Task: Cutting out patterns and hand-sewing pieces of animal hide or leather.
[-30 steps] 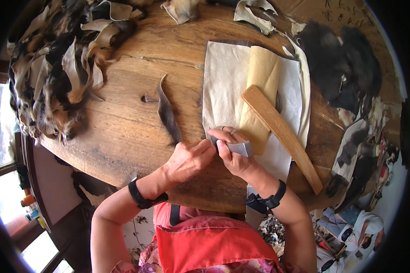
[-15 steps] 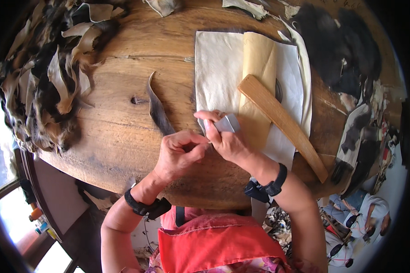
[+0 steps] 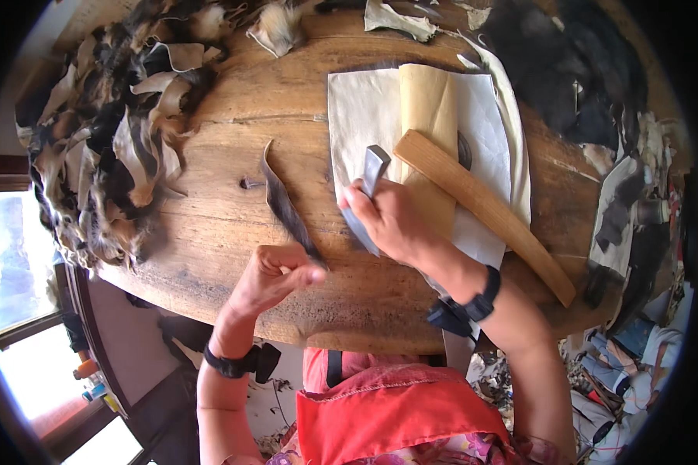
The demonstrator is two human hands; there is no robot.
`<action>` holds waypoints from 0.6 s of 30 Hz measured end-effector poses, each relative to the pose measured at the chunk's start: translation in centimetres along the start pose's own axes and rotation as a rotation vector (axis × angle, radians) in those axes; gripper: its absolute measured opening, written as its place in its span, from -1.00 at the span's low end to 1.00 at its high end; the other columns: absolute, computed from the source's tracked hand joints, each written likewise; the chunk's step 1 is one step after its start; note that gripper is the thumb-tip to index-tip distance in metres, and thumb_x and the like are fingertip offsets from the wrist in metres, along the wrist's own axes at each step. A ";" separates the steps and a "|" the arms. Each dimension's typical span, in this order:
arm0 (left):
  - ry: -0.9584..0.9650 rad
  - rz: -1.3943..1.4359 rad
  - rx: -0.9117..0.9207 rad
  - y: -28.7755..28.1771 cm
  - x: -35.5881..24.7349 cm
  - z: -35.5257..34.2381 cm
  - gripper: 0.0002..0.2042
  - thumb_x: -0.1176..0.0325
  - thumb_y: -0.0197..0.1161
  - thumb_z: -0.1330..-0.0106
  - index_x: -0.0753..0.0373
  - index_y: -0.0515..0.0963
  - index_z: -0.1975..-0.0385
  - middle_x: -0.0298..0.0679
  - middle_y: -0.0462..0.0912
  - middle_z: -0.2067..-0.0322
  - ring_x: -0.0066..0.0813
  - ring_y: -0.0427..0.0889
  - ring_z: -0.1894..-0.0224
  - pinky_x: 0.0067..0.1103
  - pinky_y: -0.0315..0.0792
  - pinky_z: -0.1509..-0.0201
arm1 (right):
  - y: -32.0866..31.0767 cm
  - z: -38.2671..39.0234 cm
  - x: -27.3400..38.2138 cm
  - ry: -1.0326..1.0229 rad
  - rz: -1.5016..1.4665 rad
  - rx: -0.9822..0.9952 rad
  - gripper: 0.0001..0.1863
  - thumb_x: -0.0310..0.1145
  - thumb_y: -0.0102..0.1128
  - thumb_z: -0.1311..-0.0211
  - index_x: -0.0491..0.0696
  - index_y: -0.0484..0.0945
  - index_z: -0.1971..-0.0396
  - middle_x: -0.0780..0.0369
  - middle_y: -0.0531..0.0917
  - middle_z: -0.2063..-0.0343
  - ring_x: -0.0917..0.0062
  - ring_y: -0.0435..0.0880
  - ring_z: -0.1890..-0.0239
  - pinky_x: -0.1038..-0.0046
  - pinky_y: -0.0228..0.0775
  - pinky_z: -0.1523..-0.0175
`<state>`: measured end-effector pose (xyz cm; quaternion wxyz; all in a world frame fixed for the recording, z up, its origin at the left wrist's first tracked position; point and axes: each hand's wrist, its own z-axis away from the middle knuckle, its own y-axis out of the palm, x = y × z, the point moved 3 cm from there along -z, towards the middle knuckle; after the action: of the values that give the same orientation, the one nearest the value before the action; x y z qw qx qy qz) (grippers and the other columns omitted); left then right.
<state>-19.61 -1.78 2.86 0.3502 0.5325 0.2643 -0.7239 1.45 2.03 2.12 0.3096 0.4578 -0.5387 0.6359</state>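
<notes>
My left hand (image 3: pixel 275 275) is curled, thumb and fingers drawn together at the lower end of a narrow dark fur strip (image 3: pixel 283 201) on the wooden table; what they pinch, if anything, is hard to make out. My right hand (image 3: pixel 384 217) grips a grey metal blade tool (image 3: pixel 374 163), one end pointing up, over the lower left of a pale sheet (image 3: pixel 361 105). A folded yellowish paper (image 3: pixel 426 101) lies on that sheet, with a long wooden slat (image 3: pixel 488 217) slanting across it.
Piled fur and hide scraps (image 3: pixel 128 155) cover the left of the round wooden table (image 3: pixel 217 209). Dark pelts (image 3: pixel 558 70) and pale offcuts (image 3: pixel 613 217) lie along the right. A window (image 3: pixel 19 263) is at left; a person (image 3: pixel 640 380) in white is at lower right.
My hands have parted: the left moved left and down, the right moved up over the pale sheet. The metal tool has swung from lying crosswise to pointing upward.
</notes>
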 end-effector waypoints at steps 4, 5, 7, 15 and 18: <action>0.144 -0.772 -0.519 0.7 1.6 0.8 -0.88 0.51 0.41 -0.15 0.31 0.62 0.36 -0.17 0.55 0.33 -0.33 0.59 0.34 -0.51 0.47 0.24 | -5.5 3.7 2.5 0.016 0.014 -0.063 -0.77 -0.32 0.24 -0.25 -0.14 0.48 0.50 0.14 0.51 0.56 0.43 0.50 0.50 0.30 0.38 0.38; 0.204 -0.847 -0.567 0.7 2.2 1.2 -0.87 0.53 0.40 -0.15 0.30 0.60 0.34 -0.14 0.53 0.28 -0.27 0.59 0.30 -0.50 0.47 0.18 | -6.8 4.5 2.3 0.054 0.091 -0.092 -0.78 -0.36 0.28 -0.21 -0.16 0.47 0.50 0.14 0.50 0.53 0.47 0.49 0.49 0.35 0.36 0.41; 0.244 -0.794 -0.507 0.7 0.8 1.7 -0.90 0.56 0.33 -0.23 0.30 0.54 0.32 -0.15 0.57 0.14 -0.32 0.61 0.21 -0.49 0.48 0.06 | -9.4 6.2 0.2 0.004 0.407 -0.233 -0.80 -0.43 0.36 -0.12 -0.18 0.50 0.43 0.11 0.52 0.40 0.39 0.54 0.44 0.33 0.41 0.38; -0.010 0.390 -0.096 -3.2 -2.3 1.9 -0.90 0.36 0.17 -0.46 0.23 0.46 0.23 -0.11 0.69 0.13 -0.38 0.68 0.16 -0.50 0.54 0.06 | -13.4 11.7 -4.8 -0.079 0.728 -0.424 -0.49 -0.36 0.51 0.03 0.02 0.63 -0.02 0.20 0.52 0.22 0.33 0.67 0.24 0.32 0.58 0.18; -0.197 0.047 -0.114 -7.2 0.7 0.0 -0.86 0.32 0.19 -0.46 0.26 0.51 0.21 -0.13 0.70 0.18 -0.38 0.70 0.20 -0.55 0.56 0.14 | -13.3 11.2 -3.8 -0.066 0.788 -0.387 -0.59 -0.35 0.47 -0.02 0.03 0.67 0.05 0.24 0.53 0.28 0.37 0.57 0.24 0.32 0.50 0.13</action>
<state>-25.39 2.45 2.28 0.4210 0.4441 0.2570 -0.7480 17.49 -5.43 4.03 0.1059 0.1710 -0.7910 0.5779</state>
